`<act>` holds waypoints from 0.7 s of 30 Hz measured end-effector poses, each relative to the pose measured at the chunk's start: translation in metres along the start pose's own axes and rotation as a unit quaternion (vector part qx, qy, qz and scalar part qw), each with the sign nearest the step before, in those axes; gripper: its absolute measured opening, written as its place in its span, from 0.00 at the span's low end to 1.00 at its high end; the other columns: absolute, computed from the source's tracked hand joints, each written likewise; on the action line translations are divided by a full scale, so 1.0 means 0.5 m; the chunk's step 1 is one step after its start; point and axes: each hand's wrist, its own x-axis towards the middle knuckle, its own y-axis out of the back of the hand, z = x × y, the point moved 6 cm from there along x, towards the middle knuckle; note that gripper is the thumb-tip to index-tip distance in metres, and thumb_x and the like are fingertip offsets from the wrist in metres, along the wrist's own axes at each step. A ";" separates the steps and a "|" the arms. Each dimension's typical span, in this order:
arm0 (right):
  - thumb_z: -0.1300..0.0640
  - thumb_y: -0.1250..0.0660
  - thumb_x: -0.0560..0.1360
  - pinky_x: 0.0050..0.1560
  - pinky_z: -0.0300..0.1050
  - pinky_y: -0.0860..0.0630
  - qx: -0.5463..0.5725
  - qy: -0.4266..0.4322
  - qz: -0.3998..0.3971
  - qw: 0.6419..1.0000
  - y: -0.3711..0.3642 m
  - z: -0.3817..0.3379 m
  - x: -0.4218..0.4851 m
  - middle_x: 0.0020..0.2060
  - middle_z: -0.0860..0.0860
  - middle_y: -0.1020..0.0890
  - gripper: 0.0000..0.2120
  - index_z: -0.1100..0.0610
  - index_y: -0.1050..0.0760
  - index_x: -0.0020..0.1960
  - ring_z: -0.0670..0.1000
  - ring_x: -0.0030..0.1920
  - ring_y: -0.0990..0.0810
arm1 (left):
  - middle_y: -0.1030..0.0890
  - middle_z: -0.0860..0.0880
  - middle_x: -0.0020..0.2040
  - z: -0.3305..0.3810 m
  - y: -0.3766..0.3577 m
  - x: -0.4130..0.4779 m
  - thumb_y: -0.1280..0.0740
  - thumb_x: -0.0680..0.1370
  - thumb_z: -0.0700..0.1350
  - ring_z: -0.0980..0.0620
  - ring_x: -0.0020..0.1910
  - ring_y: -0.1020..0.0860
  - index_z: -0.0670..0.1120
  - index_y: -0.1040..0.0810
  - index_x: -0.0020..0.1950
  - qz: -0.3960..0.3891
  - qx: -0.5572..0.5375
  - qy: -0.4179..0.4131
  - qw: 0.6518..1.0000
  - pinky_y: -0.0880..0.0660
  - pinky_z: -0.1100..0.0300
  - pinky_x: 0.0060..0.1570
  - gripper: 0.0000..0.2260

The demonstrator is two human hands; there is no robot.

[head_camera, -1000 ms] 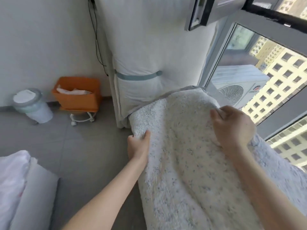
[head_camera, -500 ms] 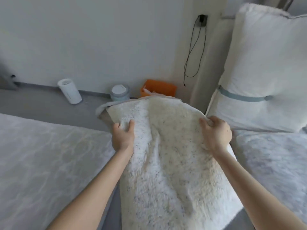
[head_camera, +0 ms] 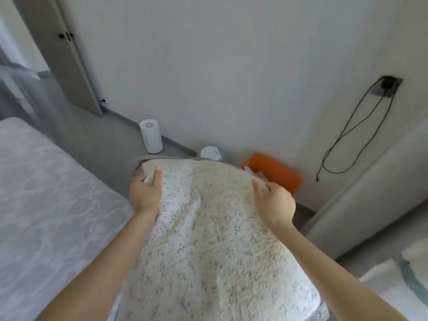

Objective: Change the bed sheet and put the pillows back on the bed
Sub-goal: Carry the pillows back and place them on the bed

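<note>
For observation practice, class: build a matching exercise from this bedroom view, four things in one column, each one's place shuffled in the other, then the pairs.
1 fleecy sheet
2 orange box
3 black cable
4 white cylinder

A hangs from the wall socket
B upright on the floor, beyond the left hand
C gripped by the left hand and the right hand
D at the wall's foot, beyond the right hand

Pairs: 1-C, 2-D, 3-A, 4-B

Two bare arms fill the near foreground – the left forearm (head_camera: 99, 262) at near left, the right forearm (head_camera: 335, 269) at near right – uncovered through to the left hand (head_camera: 145, 195) and right hand (head_camera: 275, 205); a small dark speck marks the back of the right hand
</note>
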 end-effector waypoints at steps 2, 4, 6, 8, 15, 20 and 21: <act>0.41 0.42 0.77 0.30 0.43 0.38 0.014 0.011 -0.027 0.999 -0.050 -0.017 0.091 0.28 0.49 0.26 0.21 0.54 0.31 0.32 0.52 0.32 0.26 | 0.28 0.46 0.32 0.014 -0.025 0.049 0.37 0.75 0.62 0.45 0.34 0.28 0.42 0.31 0.35 0.032 0.010 0.001 0.999 0.35 0.56 0.33 0.24; 0.43 0.40 0.77 0.31 0.43 0.39 0.013 0.027 -0.055 0.998 -0.110 -0.046 0.182 0.28 0.49 0.27 0.19 0.54 0.31 0.33 0.51 0.33 0.28 | 0.28 0.45 0.32 0.027 -0.049 0.111 0.37 0.75 0.63 0.44 0.36 0.27 0.41 0.30 0.36 0.063 0.013 0.005 0.998 0.33 0.55 0.33 0.25; 0.46 0.40 0.77 0.34 0.43 0.37 0.001 0.041 -0.085 0.995 -0.181 -0.076 0.274 0.28 0.48 0.30 0.17 0.55 0.31 0.34 0.51 0.34 0.28 | 0.25 0.42 0.36 0.036 -0.078 0.183 0.38 0.75 0.63 0.41 0.39 0.24 0.38 0.27 0.40 0.085 0.020 0.019 0.996 0.27 0.50 0.40 0.26; 0.50 0.41 0.78 0.37 0.43 0.37 -0.010 0.057 -0.116 0.992 -0.262 -0.107 0.367 0.27 0.47 0.32 0.16 0.55 0.33 0.33 0.52 0.35 0.29 | 0.23 0.39 0.38 0.046 -0.110 0.262 0.39 0.75 0.63 0.38 0.43 0.23 0.37 0.27 0.42 0.101 0.032 0.026 0.994 0.25 0.47 0.47 0.27; 0.53 0.42 0.80 0.27 0.41 0.44 -0.006 0.101 -0.150 0.983 -0.487 -0.274 0.657 0.25 0.49 0.33 0.20 0.54 0.37 0.30 0.46 0.26 0.35 | 0.21 0.39 0.45 0.112 -0.198 0.562 0.40 0.75 0.65 0.37 0.49 0.22 0.36 0.25 0.54 0.137 0.014 0.046 0.989 0.26 0.47 0.48 0.30; 0.52 0.42 0.79 0.30 0.43 0.40 -0.004 0.175 -0.174 0.969 -0.647 -0.452 0.844 0.27 0.49 0.31 0.17 0.60 0.30 0.35 0.50 0.30 0.32 | 0.21 0.38 0.50 0.139 -0.204 0.751 0.39 0.75 0.64 0.39 0.51 0.23 0.36 0.27 0.57 0.188 -0.019 0.082 0.979 0.27 0.49 0.48 0.30; 0.51 0.42 0.79 0.31 0.43 0.39 -0.003 0.187 -0.183 0.965 -0.690 -0.491 0.878 0.28 0.49 0.30 0.17 0.60 0.29 0.37 0.52 0.32 0.30 | 0.21 0.39 0.49 0.140 -0.201 0.793 0.39 0.75 0.64 0.38 0.52 0.23 0.36 0.27 0.56 0.202 -0.028 0.088 0.975 0.26 0.49 0.49 0.30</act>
